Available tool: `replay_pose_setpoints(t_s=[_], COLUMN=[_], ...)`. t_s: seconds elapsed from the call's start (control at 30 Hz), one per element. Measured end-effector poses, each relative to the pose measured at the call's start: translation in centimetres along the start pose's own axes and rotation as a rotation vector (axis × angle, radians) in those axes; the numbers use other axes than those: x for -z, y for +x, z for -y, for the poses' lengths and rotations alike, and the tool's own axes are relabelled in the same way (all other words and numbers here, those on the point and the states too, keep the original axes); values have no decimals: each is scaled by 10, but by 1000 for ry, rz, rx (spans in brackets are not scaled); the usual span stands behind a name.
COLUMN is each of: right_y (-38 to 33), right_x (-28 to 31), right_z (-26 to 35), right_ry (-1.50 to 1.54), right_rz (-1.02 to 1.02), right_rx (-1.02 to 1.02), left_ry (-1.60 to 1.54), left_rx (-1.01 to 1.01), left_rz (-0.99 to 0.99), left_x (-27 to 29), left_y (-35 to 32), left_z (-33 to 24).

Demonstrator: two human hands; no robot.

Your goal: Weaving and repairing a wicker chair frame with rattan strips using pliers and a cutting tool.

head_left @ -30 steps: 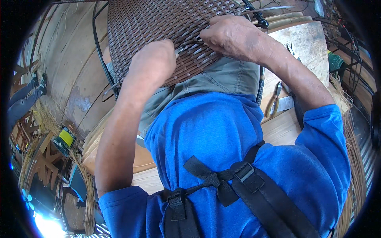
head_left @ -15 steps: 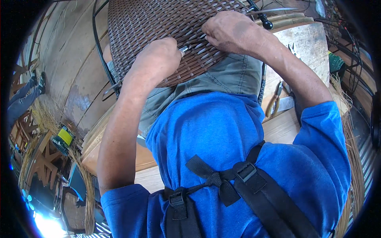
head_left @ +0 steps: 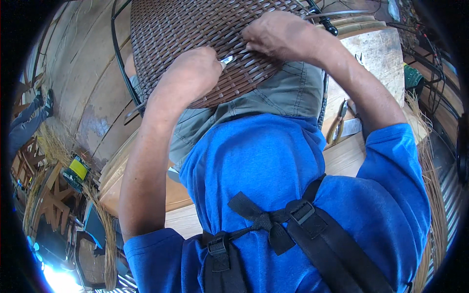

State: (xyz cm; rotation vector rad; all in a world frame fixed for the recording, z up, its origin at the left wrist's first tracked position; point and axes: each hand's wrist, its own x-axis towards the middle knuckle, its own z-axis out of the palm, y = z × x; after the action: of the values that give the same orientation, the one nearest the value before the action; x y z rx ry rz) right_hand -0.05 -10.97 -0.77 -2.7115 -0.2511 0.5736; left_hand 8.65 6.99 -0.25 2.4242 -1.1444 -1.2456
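Note:
A dark brown woven wicker panel (head_left: 195,34) rests across my lap, bound to a black metal frame (head_left: 119,63). My left hand (head_left: 193,73) is closed around a small metal tool (head_left: 227,59) whose tip pokes into the weave. Just to the right, my right hand (head_left: 278,36) presses its fingers on the weave beside the tool tip. My blue shirt and black chest straps fill the lower half of the view.
Pliers (head_left: 337,124) and a metal blade lie on the wooden bench (head_left: 376,63) at right. Bundles of straw-coloured reed (head_left: 432,171) hang along the right. A yellow and green roll (head_left: 75,171) and wooden frames sit on the floor at left.
Both hands have drifted a little along the weave, and the panel sits slightly higher in view. The left hand keeps hold of the tool.

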Motion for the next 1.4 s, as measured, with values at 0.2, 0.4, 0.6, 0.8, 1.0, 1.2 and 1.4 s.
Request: replay_pose_setpoints(t_s=[0.2,0.4,0.6,0.8,1.0,1.2,1.4], right_y=[0,-5,-4,-10,-10,-18,-22], right_x=[10,7,2,1,-1,-3,1], right_z=[4,0,0,-15,-8,-12,0], right_ry=[19,34,49,164,83,142,82], right_rz=[35,-9,-74,-95,-91,-172,-120], right_rx=[14,-19,30,63,-10,38,57], left_ry=[176,228,10,73,168,192,174], left_rx=[76,65,-283,104,37,108,135], left_rz=[-18,-1,-34,125,-34,68,107], left_x=[0,-2,-1,4,-1,2,6], left_y=[-5,-1,-2,3,-4,5,7], left_z=[-15,-18,11,-13,-14,-20,-25])
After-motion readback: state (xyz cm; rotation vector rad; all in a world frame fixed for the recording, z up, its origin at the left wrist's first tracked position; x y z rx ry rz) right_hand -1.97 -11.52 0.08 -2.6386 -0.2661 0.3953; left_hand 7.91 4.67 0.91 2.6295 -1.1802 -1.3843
